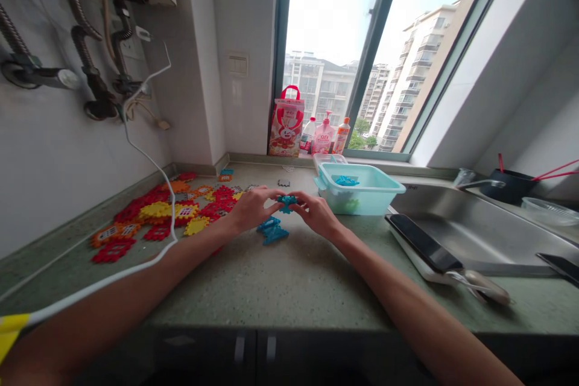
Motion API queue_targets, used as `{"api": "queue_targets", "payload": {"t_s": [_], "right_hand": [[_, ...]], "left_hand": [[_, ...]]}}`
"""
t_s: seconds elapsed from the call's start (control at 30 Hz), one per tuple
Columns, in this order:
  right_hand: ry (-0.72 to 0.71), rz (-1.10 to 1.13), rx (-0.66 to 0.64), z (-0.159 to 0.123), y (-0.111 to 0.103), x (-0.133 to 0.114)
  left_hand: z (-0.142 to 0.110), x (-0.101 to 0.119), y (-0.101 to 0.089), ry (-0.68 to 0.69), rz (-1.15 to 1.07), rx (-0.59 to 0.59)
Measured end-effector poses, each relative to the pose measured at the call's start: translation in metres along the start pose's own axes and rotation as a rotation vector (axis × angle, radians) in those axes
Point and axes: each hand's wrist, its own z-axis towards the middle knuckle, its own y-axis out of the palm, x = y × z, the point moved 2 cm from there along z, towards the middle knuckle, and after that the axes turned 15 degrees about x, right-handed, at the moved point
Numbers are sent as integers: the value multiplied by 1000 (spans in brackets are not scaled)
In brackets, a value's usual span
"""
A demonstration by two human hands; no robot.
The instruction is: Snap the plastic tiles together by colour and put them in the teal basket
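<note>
My left hand (257,210) and right hand (315,212) pinch a small teal notched plastic piece (286,202) between them, fingers clamped on its two sides, above the grey-green speckled countertop (312,280). Bright blue plastic pieces (272,230) lie just below my hands. Red, orange and yellow gear-edged plastic pieces (158,211) pile at left; translucent aqua plastic tub (366,196) at right.

Speckled green countertop (316,289), red, yellow and orange toothed pieces (169,208), blue pieces (272,231), turquoise tub (368,193), black phone on white block
</note>
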Motion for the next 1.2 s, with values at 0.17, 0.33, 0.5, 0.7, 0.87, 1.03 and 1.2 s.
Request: {"api": "queue_targets", "payload": {"t_s": [0.17,0.33,0.5,0.7,0.87,1.03,1.2], "right_hand": [[65,-80,29,1,10,15],[159,-23,-107,-4,24,32],[166,-1,-102,-7,29,34],[9,-292,-127,-8,34,29],[2,-181,9,-7,28,26],[5,-126,-7,-6,29,26],[62,-83,20,-5,30,29]], "left_hand": [[5,-19,14,-123,-32,-8],[3,-34,20,-209,-143,-181],[2,-41,19,-232,-159,-178],[-3,-42,21,-221,-176,-197],[-4,-39,20,-190,-159,-193],[-4,-41,20,-225,-162,-216],[-5,-44,23,-236,-205,-262]]}}
